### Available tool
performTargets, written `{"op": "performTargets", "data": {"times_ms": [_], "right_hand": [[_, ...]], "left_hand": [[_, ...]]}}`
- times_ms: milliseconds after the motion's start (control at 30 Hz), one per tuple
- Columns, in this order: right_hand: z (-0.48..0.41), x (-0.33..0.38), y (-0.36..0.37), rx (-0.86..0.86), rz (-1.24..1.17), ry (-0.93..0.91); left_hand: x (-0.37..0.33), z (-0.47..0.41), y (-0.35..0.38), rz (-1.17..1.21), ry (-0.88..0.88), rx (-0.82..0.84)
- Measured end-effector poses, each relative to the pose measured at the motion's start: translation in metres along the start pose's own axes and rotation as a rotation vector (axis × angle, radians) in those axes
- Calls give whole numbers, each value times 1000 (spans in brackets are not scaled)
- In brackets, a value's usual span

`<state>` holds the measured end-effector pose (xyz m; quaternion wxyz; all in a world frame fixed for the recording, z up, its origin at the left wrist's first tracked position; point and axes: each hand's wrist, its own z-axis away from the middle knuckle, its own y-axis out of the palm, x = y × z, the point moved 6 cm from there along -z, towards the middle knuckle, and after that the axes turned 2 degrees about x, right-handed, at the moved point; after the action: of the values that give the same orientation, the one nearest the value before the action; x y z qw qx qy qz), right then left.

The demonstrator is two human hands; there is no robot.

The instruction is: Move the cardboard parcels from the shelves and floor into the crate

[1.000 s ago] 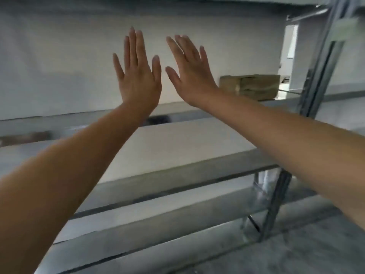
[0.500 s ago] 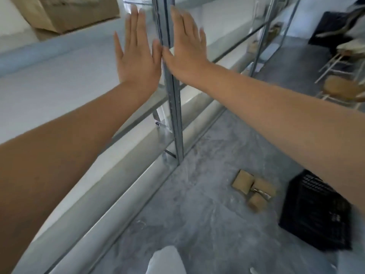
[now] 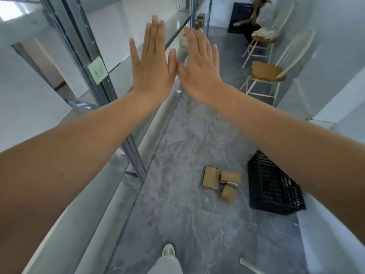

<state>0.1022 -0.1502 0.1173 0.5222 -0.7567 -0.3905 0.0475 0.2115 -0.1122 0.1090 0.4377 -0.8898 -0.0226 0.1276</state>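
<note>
Both arms are outstretched before us. The left hand (image 3: pixel 152 64) and the right hand (image 3: pixel 199 66) are raised side by side at twelve o'clock, backs toward us. Their fingers are straight, they grip nothing, and the thumbs nearly meet. Three small brown cardboard parcels (image 3: pixel 211 177) lie clustered on the grey marbled floor (image 3: pixel 187 214) at five o'clock, close against one another. The black perforated plastic crate (image 3: pixel 274 184) sits on the floor just beside them, at their three o'clock. A grey metal shelving upright (image 3: pixel 110 91), bearing a pale green sticky note (image 3: pixel 98 70), rises at ten o'clock. A white spindle-back chair with a wooden seat (image 3: pixel 266 71) stands at two o'clock.
</note>
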Motion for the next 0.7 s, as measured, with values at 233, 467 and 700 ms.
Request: {"op": "performTargets", "data": {"times_ms": [233, 467, 700], "right_hand": [[-9, -89, 8, 6, 114, 230], [18, -203, 2, 50, 137, 435], [27, -315, 7, 93, 111, 539]], "left_hand": [[-44, -42, 89, 99, 183, 130], [-129, -48, 165, 223, 324, 283], [-208, -42, 240, 219, 442, 374]]}}
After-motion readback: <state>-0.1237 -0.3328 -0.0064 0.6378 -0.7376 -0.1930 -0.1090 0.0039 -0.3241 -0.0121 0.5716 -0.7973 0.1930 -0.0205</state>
